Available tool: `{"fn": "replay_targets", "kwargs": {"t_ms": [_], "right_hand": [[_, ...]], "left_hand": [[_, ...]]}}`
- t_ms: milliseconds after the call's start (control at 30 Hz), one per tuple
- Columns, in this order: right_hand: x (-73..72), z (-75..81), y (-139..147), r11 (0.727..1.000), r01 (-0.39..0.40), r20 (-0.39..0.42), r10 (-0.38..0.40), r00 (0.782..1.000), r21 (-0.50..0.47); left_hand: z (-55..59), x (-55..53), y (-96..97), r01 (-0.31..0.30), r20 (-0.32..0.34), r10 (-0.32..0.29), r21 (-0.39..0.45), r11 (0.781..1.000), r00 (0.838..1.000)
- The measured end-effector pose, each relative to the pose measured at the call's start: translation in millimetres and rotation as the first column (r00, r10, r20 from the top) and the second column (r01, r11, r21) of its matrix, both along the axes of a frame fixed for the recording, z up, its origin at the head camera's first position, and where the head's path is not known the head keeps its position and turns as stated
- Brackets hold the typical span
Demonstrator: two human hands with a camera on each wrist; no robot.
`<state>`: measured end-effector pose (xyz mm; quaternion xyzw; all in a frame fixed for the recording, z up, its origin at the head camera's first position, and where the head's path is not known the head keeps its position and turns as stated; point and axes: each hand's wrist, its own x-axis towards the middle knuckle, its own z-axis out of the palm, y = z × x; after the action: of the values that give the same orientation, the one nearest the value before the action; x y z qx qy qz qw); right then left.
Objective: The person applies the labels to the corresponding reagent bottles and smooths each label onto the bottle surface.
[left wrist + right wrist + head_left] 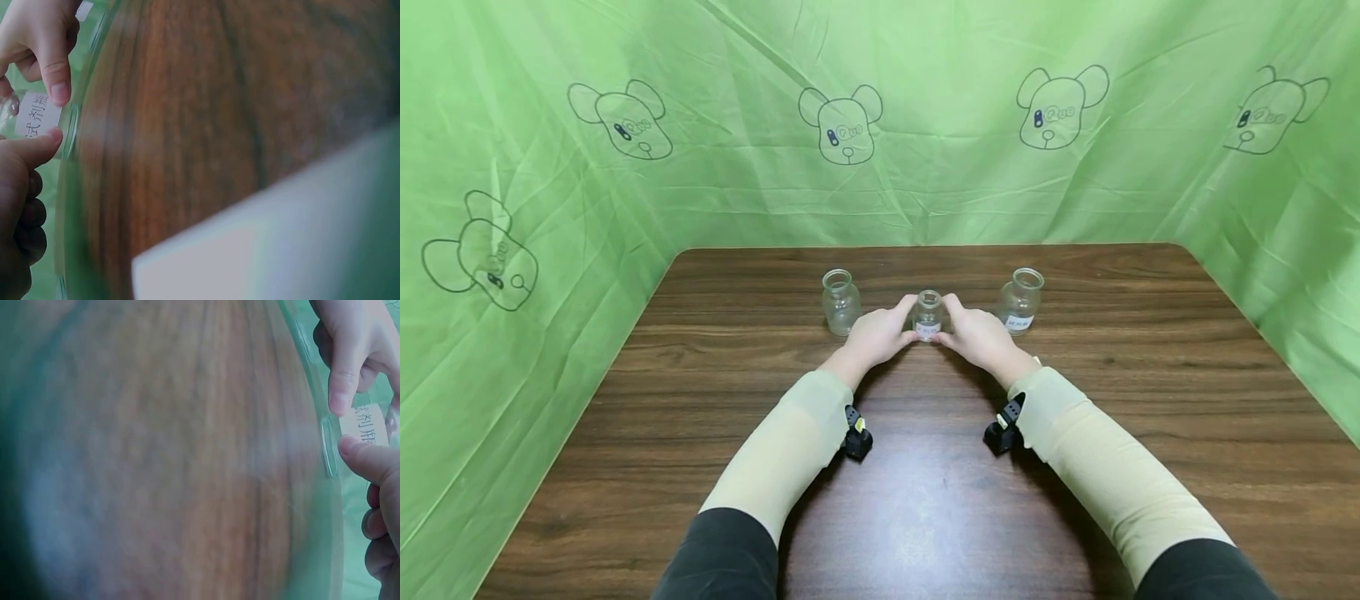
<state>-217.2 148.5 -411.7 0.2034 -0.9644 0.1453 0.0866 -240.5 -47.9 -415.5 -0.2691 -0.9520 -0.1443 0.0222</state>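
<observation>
A small clear glass reagent bottle (928,310) with a white label stands upright on the table between both hands. From its left side my left hand (880,333) holds it, forefinger near the neck and thumb low by the label. My right hand (983,335) grips the opposite side in the same way. Both thumbs touch the label (32,114) in the left wrist view, where printed characters show. In the right wrist view the label (364,425) is partly covered by the right thumb (369,459). The other fingers curl beneath the palms.
A larger open glass bottle (841,304) stands left of the left hand. Another large glass bottle (1021,302), labelled, stands just behind the right hand. The wooden table (700,400) is bordered by green cloth (925,196) at the back and sides.
</observation>
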Motion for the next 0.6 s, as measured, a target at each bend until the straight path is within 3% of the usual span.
{"fn": "replay_targets", "kwargs": {"t_ms": [233,433,600], "right_hand": [[-0.6,0.7,4.2,0.998,-0.059,-0.028,0.059,0.998,-0.014],[-1.8,1.0,5.6,0.998,-0.065,-0.076,0.065,0.995,0.011],[-1.1,2.6,6.0,0.997,-0.072,-0.063,0.072,0.995,0.004]], "left_hand": [[-1.6,-1.2,-1.4,-0.008,0.0,0.008,-0.02,1.0,1.0],[1.5,-0.2,-0.9,0.002,-0.053,-0.008,-0.106,0.994,0.999],[0.5,0.2,-1.6,0.014,-0.078,-0.022,-0.107,0.994,0.997]]}}
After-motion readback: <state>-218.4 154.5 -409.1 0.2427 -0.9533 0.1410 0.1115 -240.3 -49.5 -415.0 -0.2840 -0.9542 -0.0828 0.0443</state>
